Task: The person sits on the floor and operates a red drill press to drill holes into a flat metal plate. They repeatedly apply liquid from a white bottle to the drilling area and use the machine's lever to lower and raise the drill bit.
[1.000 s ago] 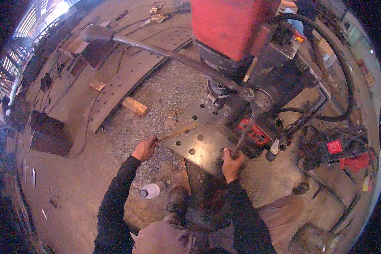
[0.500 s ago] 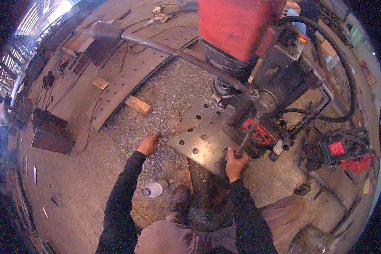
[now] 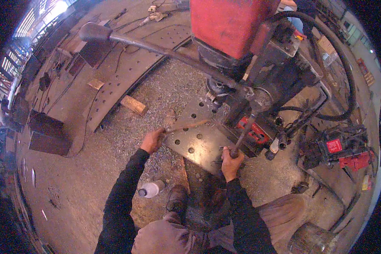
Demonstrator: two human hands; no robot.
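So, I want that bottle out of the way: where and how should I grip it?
Probably round its middle, from above: the bottle seems to lie on its side, dark cap toward the left, its rounded body uncovered.

The red drill [image 3: 226, 29] is filling the upper middle, its long lever [image 3: 156, 49] blocking the way toward the upper left. Open floor [image 3: 76, 190] is stretching across the lower left, a bottle [image 3: 152, 189] narrowing it near the lower middle.

I see daylight [image 3: 60, 6] glaring through slatted windows [image 3: 28, 17] at far left; the floor [image 3: 82, 190] here is brown and dusty
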